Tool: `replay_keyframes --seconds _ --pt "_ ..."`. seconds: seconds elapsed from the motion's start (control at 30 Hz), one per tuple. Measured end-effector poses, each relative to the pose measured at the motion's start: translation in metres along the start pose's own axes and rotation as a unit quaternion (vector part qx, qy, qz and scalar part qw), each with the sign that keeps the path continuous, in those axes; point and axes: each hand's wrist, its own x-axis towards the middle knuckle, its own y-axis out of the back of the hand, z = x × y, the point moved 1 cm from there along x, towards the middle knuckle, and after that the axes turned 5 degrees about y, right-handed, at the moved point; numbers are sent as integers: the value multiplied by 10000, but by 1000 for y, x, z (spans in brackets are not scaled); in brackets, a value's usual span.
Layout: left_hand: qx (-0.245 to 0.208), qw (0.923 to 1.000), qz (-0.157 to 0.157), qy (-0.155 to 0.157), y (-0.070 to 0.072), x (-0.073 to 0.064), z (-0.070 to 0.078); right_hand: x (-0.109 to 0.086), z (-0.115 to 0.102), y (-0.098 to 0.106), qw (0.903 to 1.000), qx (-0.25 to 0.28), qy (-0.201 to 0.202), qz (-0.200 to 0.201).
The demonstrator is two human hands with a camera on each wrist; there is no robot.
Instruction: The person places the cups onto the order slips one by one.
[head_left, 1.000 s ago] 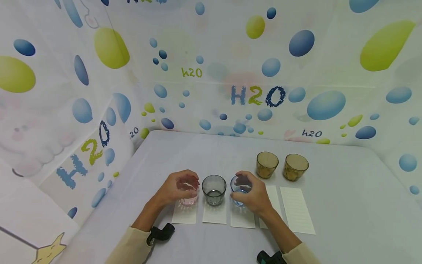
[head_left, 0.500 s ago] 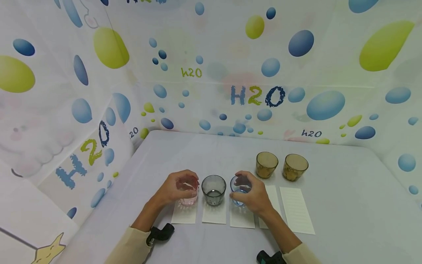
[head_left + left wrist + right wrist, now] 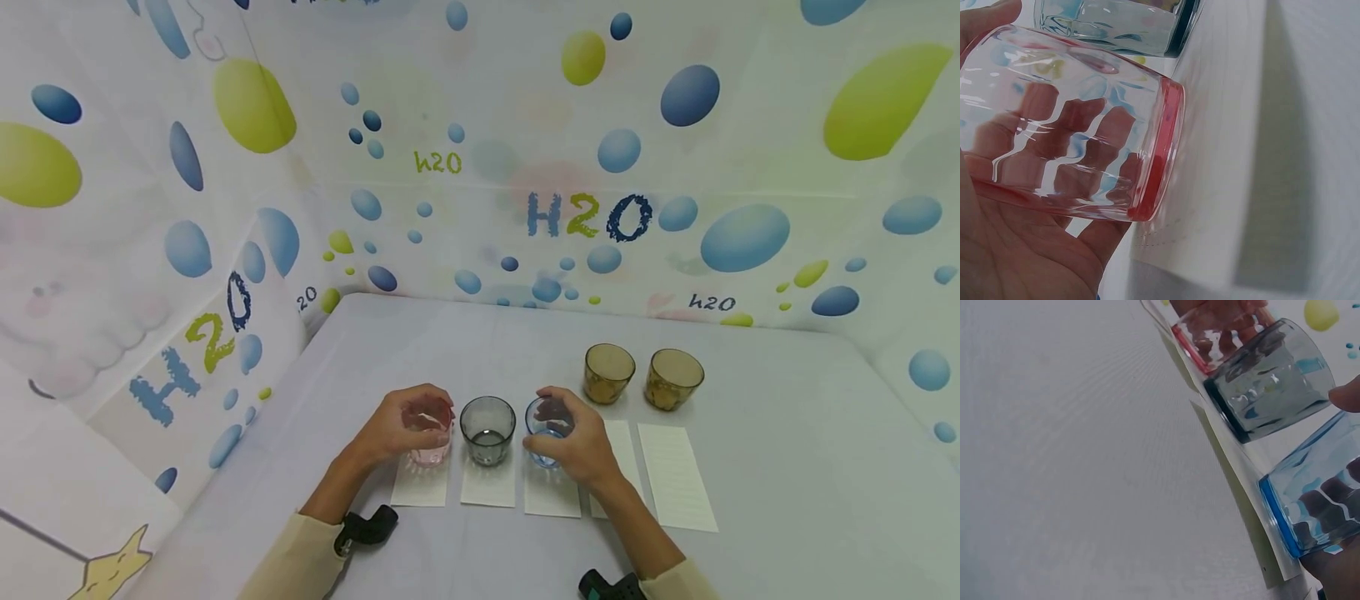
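Note:
My left hand (image 3: 401, 427) grips a clear pink glass tumbler (image 3: 1079, 125), its fingers round the far side and thumb at the near side. That tumbler stands on a white paper card (image 3: 418, 492). On the right, my right hand (image 3: 576, 437) holds a light blue tumbler (image 3: 1316, 494) over another card (image 3: 552, 497), fingers curled behind it and thumb in front. Between the two hands a grey tumbler (image 3: 487, 431) stands upright on its own card (image 3: 487, 492), untouched.
Two amber tumblers (image 3: 608, 373) stand behind and to the right of the right hand. Below them lies a paper card (image 3: 677, 477), with a further card partly under the right forearm. A patterned sheet (image 3: 465, 225) hangs behind the white-covered table (image 3: 787, 433).
Both hands keep their hold on the pink and blue tumblers. The head view has shifted very slightly; nothing on the table has visibly moved.

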Motion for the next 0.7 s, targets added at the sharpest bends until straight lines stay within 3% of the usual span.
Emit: replay_keyframes --seconds 0.23,0.7 --pt "-19 10000 -3 -67 -1 2 0 -1 2 2 9994 339 -33 -14" --pt "43 10000 -11 -29 0 1 2 -2 4 4 9991 399 150 -47"
